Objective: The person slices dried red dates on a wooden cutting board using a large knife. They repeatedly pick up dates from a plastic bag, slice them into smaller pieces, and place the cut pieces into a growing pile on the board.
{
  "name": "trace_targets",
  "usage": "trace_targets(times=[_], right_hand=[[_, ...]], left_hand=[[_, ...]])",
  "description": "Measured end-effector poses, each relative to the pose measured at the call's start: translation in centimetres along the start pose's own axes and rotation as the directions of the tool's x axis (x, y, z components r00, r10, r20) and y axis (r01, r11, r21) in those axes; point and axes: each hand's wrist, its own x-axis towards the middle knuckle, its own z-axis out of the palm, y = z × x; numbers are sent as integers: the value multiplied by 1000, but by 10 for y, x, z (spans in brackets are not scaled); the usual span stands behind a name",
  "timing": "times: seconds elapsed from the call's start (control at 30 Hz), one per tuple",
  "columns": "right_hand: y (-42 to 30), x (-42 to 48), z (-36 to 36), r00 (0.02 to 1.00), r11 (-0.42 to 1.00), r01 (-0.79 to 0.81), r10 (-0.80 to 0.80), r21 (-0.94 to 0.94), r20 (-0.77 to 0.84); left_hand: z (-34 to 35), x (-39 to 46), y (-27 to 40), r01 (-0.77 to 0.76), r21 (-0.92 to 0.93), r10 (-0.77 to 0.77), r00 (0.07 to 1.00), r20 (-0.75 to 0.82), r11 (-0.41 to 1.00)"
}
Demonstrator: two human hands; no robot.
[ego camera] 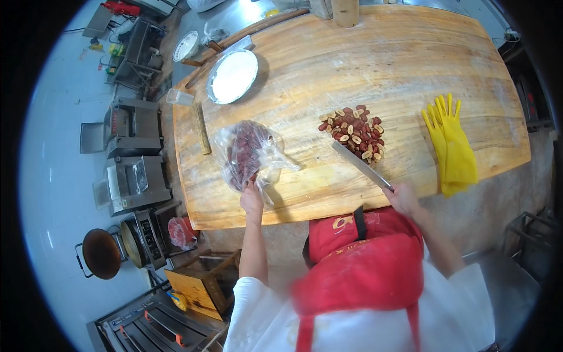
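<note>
My left hand (251, 199) is at the near edge of a clear plastic bag (246, 152) that holds dark red dates; its fingers pinch the bag or a date at its mouth. In my right hand (402, 198) is the handle of a knife (363, 166) with a long, broad blade. The blade points away to the left, its tip close to a pile of halved red dates (354, 132), several with pale cut faces up. The pile lies on a wooden worktable (299, 88), right of the bag.
Yellow rubber gloves (453, 149) lie at the table's right near edge. A bowl of white powder (233, 77), a clear plastic cup (179, 97) and a wooden stick (201, 128) are at the left. Rolling pins (259, 26) lie along the far left edge. A wooden stool (198, 290) stands below left.
</note>
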Motion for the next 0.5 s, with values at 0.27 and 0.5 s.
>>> trace_targets(times=[0.27, 0.5], right_hand=[[7, -20, 20, 990, 981, 144, -144, -132, 8], [17, -30, 20, 987, 979, 134, -145, -152, -65]], left_hand=[[8, 13, -28, 41, -206, -36, 999, 26, 978], [-13, 10, 11, 52, -101, -43, 995, 95, 993]])
